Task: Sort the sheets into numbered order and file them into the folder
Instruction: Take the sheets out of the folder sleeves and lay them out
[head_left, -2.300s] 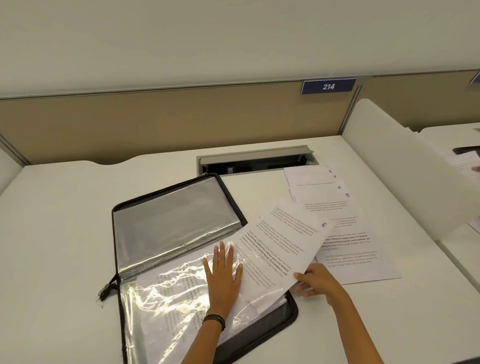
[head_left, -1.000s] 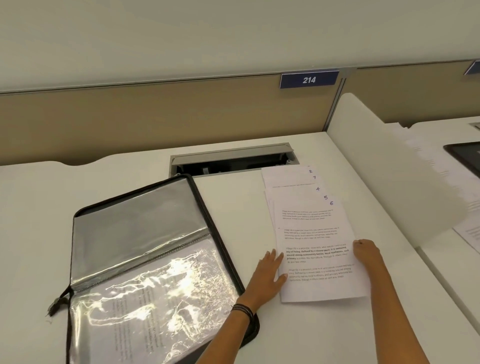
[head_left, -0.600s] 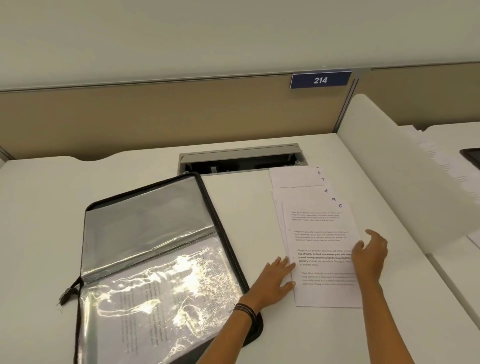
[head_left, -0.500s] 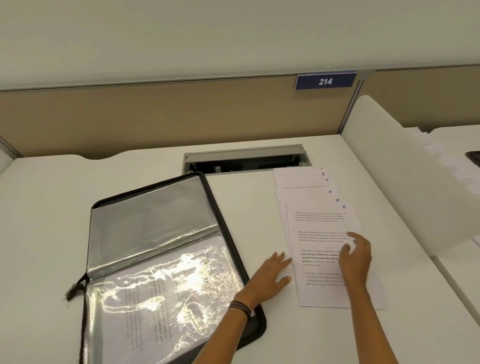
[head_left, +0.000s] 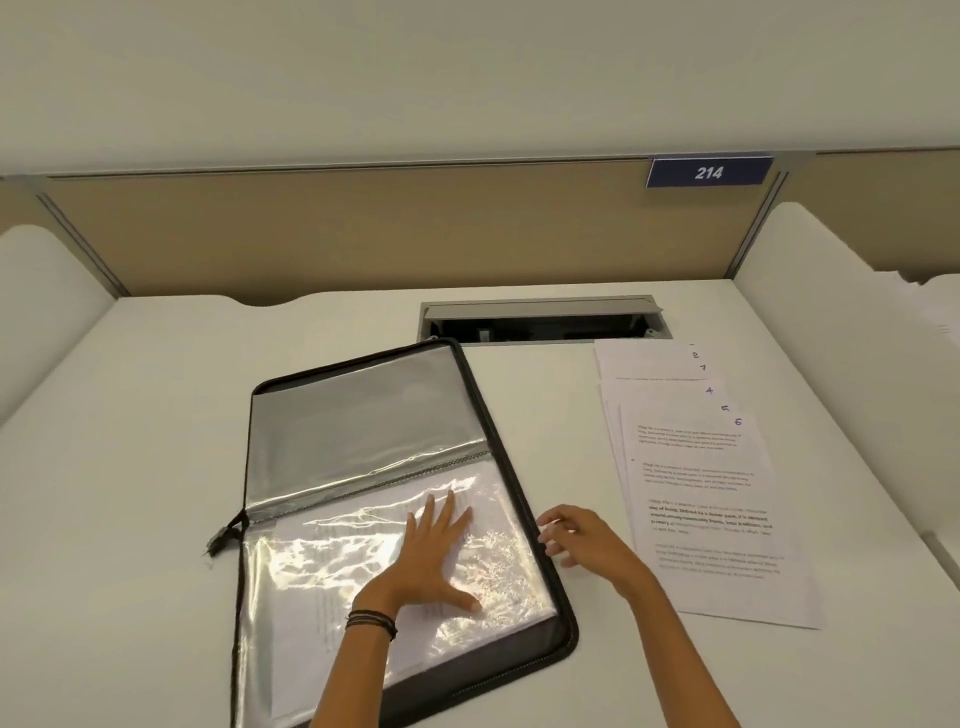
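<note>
- Folder (head_left: 363, 410) lies open on the white desk (head_left: 145, 467), skewed, with its black zip rim all round.
- Left hand (head_left: 436, 556) is flat on the clear sleeve (head_left: 322, 566) of the folder's near half, fingers straight and spread. Printed paper shows under the plastic.
- Right hand (head_left: 584, 540) is at the folder's right rim, fingers loosely bent, nothing held. Contact with the rim is unclear.
- Sheets (head_left: 696, 467) lie fanned just right of that hand, untouched by either hand, with handwritten 2 to 6 at their corners.
</note>
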